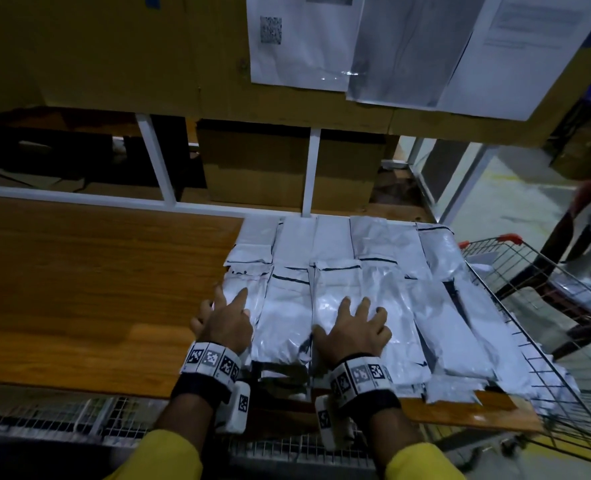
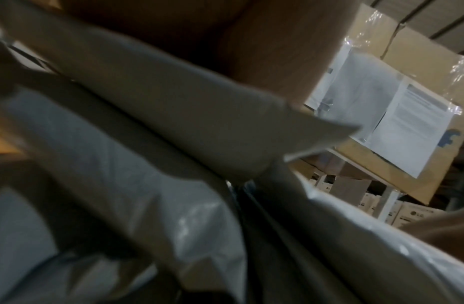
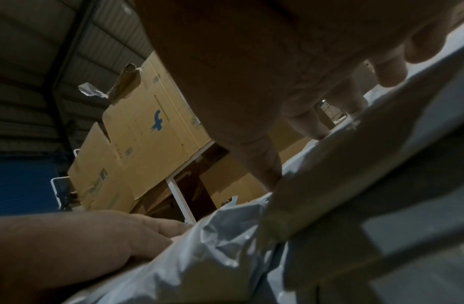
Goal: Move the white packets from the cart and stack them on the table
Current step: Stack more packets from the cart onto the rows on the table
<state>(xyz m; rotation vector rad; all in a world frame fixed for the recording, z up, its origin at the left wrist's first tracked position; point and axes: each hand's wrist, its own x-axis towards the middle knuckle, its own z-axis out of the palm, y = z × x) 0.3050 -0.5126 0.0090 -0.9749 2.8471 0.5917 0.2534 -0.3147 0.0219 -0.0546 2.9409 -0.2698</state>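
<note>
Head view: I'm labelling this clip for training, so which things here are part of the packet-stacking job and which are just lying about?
Part of the job:
- white packets, laid in rows
- wooden table under them
- wire cart at the right
- left hand and right hand, both resting on the packets

Just lying about:
- cardboard boxes behind the table
- printed sheets taped above

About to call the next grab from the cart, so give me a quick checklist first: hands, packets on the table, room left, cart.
1. Left hand free: ok, fingers extended at the left edge of the white packets, gripping nothing.
2. Right hand free: ok, spread flat on a packet.
3. Packets settled on the table: ok, lying in overlapping rows.
4. Rows tidy: not ok, near edges uneven.
5. Room left on the table: ok, left part bare.
6. Packets left in the cart: cannot tell how many.
</note>
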